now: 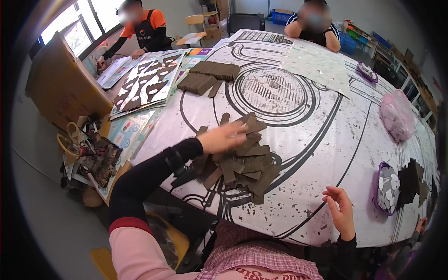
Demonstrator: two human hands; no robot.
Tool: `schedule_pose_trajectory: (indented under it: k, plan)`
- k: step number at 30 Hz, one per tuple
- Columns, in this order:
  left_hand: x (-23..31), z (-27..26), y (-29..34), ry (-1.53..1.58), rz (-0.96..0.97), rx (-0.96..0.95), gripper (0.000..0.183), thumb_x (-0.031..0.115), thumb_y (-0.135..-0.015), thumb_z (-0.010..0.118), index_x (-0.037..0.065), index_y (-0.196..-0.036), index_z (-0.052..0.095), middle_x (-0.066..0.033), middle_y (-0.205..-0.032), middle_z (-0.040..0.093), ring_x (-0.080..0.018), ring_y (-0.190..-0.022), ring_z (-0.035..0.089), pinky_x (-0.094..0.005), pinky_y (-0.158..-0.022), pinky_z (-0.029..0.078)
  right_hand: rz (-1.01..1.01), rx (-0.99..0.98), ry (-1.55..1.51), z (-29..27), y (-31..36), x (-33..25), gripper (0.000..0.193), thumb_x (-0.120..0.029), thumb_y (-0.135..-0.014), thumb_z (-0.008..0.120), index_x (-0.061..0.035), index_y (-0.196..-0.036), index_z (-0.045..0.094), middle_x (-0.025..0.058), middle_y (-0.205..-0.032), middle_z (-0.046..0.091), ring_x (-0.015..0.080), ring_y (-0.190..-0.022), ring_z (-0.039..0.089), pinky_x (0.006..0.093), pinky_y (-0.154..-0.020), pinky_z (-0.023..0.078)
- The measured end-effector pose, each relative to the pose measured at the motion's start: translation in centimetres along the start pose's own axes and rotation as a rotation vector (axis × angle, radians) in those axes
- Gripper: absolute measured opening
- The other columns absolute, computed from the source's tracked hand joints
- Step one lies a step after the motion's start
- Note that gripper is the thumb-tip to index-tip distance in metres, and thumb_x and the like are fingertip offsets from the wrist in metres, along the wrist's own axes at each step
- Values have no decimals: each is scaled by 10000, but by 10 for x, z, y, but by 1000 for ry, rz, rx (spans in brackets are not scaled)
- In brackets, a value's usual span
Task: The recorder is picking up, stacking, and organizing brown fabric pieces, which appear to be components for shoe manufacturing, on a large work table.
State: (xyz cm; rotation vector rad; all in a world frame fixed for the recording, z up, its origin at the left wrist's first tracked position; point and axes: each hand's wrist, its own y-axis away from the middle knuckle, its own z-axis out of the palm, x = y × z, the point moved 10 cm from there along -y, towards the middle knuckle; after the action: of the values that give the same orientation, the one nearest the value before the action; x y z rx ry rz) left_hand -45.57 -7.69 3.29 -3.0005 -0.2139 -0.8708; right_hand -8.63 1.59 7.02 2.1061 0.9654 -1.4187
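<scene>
My left hand [224, 138] reaches over a loose heap of dark brown flat strips [247, 163] on the table in front of me. Its fingers are stretched out and slightly blurred, and the palm side is hidden. The strips lie crossed over one another at many angles. Apart from the heap, to its right, my right hand [340, 210] hovers near the table's front edge with fingers apart and nothing in them. Farther back, similar brown strips [210, 77] stand packed side by side in neat rows.
The table [308, 182] has a black-and-white printed cover. On the right are a purple basket of pale pieces [386, 189], dark sheets [411, 182] and a pink plastic bag [396, 114]. Two people sit across; another person's hand [421, 226] shows at right. A cardboard box [65, 84] stands left.
</scene>
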Motion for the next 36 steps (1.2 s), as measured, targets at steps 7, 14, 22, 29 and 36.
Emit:
schedule_pose_trajectory:
  k: [7, 14, 22, 29, 36]
  plan:
    - [-135, -120, -68, -336, -225, 449, 285, 250, -783, 677, 30, -959, 636, -146, -920, 582, -302, -854, 599, -378, -765, 481, 104, 85, -189, 8, -11, 41, 223, -39, -927, 488, 20, -1139, 519, 75, -1002, 582, 123, -881, 559, 254, -836, 442]
    - [-181, -131, -107, -593, -451, 365, 250, 223, -691, 647, 7, -811, 684, -209, -838, 658, -360, -845, 639, -433, -783, 509, 172, 158, -278, 1, -29, 58, 157, -32, -938, 473, 19, -1067, 545, 80, -925, 596, 121, -803, 579, 251, -776, 463]
    - [-224, -170, -97, -648, -641, 402, 596, 299, -762, 622, 99, -1297, 450, -171, -1210, 555, -347, -1073, 569, -478, -837, 478, 179, 195, -280, 4, -39, 60, 137, -41, -943, 472, 14, -1039, 553, 71, -890, 599, 114, -771, 576, 242, -761, 462]
    - [-268, -134, -76, -388, -801, 596, 740, 405, -871, 529, 174, -1474, 168, -181, -1528, 38, -427, -1396, 35, -627, -1070, 122, 169, 194, -234, 5, -44, 58, 126, -10, -934, 469, 27, -1018, 556, 80, -879, 599, 120, -750, 579, 240, -729, 463]
    - [-269, -126, -98, -321, -967, 779, 811, 331, -847, 581, 39, -1459, 137, -230, -1516, 7, -450, -1392, -11, -540, -1107, 144, 183, 227, -232, 7, -37, 61, 123, -11, -935, 471, 24, -1020, 553, 80, -877, 599, 120, -746, 581, 235, -726, 466]
